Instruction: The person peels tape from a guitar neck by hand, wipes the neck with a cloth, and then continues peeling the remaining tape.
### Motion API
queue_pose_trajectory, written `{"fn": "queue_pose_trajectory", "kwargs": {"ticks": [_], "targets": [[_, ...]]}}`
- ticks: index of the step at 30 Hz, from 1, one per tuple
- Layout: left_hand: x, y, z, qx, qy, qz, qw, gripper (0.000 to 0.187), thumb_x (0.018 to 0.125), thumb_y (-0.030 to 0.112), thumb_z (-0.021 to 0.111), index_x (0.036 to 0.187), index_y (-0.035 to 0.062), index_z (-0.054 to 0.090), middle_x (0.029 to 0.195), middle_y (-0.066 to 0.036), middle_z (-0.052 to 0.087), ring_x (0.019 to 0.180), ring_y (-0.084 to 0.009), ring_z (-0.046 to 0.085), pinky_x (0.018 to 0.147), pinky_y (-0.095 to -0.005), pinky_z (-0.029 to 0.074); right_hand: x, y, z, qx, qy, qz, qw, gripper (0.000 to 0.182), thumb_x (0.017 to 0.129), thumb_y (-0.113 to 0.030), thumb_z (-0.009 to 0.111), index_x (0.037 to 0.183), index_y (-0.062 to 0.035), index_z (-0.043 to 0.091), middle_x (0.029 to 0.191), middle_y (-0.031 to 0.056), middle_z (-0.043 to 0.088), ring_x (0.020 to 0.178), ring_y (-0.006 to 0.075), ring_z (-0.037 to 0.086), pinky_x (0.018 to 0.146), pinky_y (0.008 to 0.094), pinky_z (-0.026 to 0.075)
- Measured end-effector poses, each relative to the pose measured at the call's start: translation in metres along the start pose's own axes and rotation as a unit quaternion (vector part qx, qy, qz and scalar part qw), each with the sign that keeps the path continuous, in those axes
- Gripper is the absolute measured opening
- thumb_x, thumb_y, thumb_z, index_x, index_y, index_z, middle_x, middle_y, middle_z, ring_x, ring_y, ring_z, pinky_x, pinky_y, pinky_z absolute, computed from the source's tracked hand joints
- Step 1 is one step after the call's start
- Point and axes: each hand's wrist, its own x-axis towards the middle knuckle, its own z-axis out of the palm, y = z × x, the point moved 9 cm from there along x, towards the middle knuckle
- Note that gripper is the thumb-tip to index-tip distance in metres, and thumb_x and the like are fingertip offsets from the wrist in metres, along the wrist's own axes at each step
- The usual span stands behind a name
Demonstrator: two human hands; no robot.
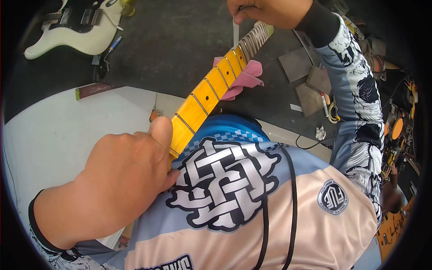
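A yellow guitar neck (201,100) with metal frets and dark dot inlays runs diagonally across the middle. My left hand (121,180) is wrapped round its lower end, thumb on top. Near the neck's upper end, my right hand (265,12) pinches a strip of whitish tape (236,35) that hangs down to the neck's edge. Greyish strips cover the fretboard at that upper end. Beneath the neck, a pink cloth (246,77) lies on the dark worktop.
A white electric guitar body (72,28) lies at the upper left, with a blue-handled tool (116,42) beside it. Flat grey-brown squares (309,99) and a marker (324,104) lie on the dark worktop (171,49). Cluttered tools (397,128) fill the right edge.
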Motion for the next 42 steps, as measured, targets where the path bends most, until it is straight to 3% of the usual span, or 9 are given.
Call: {"fn": "queue_pose_trajectory", "kwargs": {"ticks": [4,7,10,24,28,35,37,41,42], "targets": [[0.001,0.0,0.009,0.064,0.015,-0.015,0.998,0.055,0.086,0.042,0.079,0.104,0.0013,0.046,0.069,-0.009,0.064,0.062,-0.0246,0.069,0.055,-0.0332,0.052,0.008,0.001,0.001,0.015,-0.018,0.016,1.0,0.009,0.084,-0.01,0.074,0.086,-0.0014,0.072,0.086,0.0126,0.069,0.083,0.0315,0.068,0.076,0.0404,0.054],[-0.001,0.006,0.013,0.189,0.038,-0.017,0.981,0.026,0.092,0.021,0.067,0.104,0.0018,0.054,0.069,-0.003,0.064,0.06,-0.0155,0.068,0.052,-0.0278,0.051,0.015,0.005,0.005,-0.009,-0.036,0.021,0.999,0.009,0.085,-0.011,0.073,0.086,-0.0014,0.072,0.086,0.013,0.07,0.084,0.0321,0.069,0.077,0.0414,0.054],[-0.003,0.01,0.013,0.232,0.066,-0.026,0.97,0.02,0.091,0.017,0.065,0.103,0.0048,0.055,0.068,0.0,0.061,0.058,-0.0114,0.064,0.05,-0.0253,0.047,0.022,0.005,0.008,-0.007,-0.04,0.031,0.999,0.012,0.085,-0.013,0.073,0.086,-0.0014,0.072,0.087,0.0135,0.071,0.086,0.0325,0.069,0.078,0.0421,0.054],[-0.004,0.054,0.023,0.367,0.139,-0.087,0.916,0.021,0.088,0.013,0.064,0.107,0.0098,0.057,0.068,0.002,0.053,0.059,-0.0106,0.053,0.051,-0.0283,0.036,0.029,0.018,0.068,-0.037,-0.165,0.144,0.975,0.019,0.086,-0.022,0.074,0.097,-0.0064,0.078,0.09,0.0154,0.076,0.088,0.0339,0.073,0.078,0.0442,0.056],[-0.002,0.042,0.013,0.378,0.145,-0.064,0.912,0.019,0.089,0.013,0.063,0.107,0.0098,0.057,0.067,0.002,0.053,0.058,-0.011,0.053,0.051,-0.0285,0.037,0.042,0.03,0.098,-0.09,-0.199,0.145,0.965,0.014,0.081,-0.012,0.078,0.093,-0.0062,0.073,0.092,0.0089,0.074,0.089,0.0308,0.072,0.075,0.0431,0.056],[0.005,0.021,0.019,0.405,0.176,-0.035,0.896,0.011,0.096,0.018,0.057,0.101,0.0082,0.057,0.067,0.0,0.059,0.056,-0.0125,0.061,0.049,-0.0281,0.043,0.05,0.034,0.09,-0.19,-0.157,0.211,0.946,0.014,0.085,-0.017,0.075,0.096,-0.0094,0.072,0.096,0.0114,0.074,0.094,0.0329,0.073,0.077,0.0442,0.058],[0.005,0.019,0.02,0.395,0.196,-0.015,0.897,0.013,0.099,0.02,0.055,0.1,0.0076,0.056,0.067,0.0,0.061,0.057,-0.0128,0.063,0.049,-0.0279,0.044,0.047,0.038,0.086,-0.193,-0.065,0.232,0.951,0.014,0.088,-0.02,0.07,0.098,-0.0113,0.074,0.093,0.0116,0.076,0.092,0.0329,0.075,0.075,0.0461,0.06],[0.007,-0.005,0.014,0.318,0.135,0.024,0.938,0.044,0.087,0.039,0.077,0.101,0.0047,0.052,0.069,-0.003,0.065,0.06,-0.0172,0.07,0.053,-0.0301,0.053,0.006,0.016,0.025,-0.199,0.028,0.31,0.929,0.017,0.091,-0.019,0.064,0.104,-0.0138,0.072,0.096,0.0086,0.076,0.092,0.0316,0.074,0.077,0.0454,0.059],[0.008,-0.013,0.01,0.269,0.119,0.027,0.955,0.061,0.077,0.044,0.086,0.103,0.0028,0.049,0.071,-0.008,0.068,0.061,-0.0228,0.072,0.056,-0.0336,0.057,-0.024,0.011,0.006,-0.188,0.109,0.319,0.922,0.022,0.09,-0.017,0.065,0.11,-0.0136,0.072,0.1,0.0104,0.075,0.094,0.033,0.074,0.078,0.0463,0.06]]}}
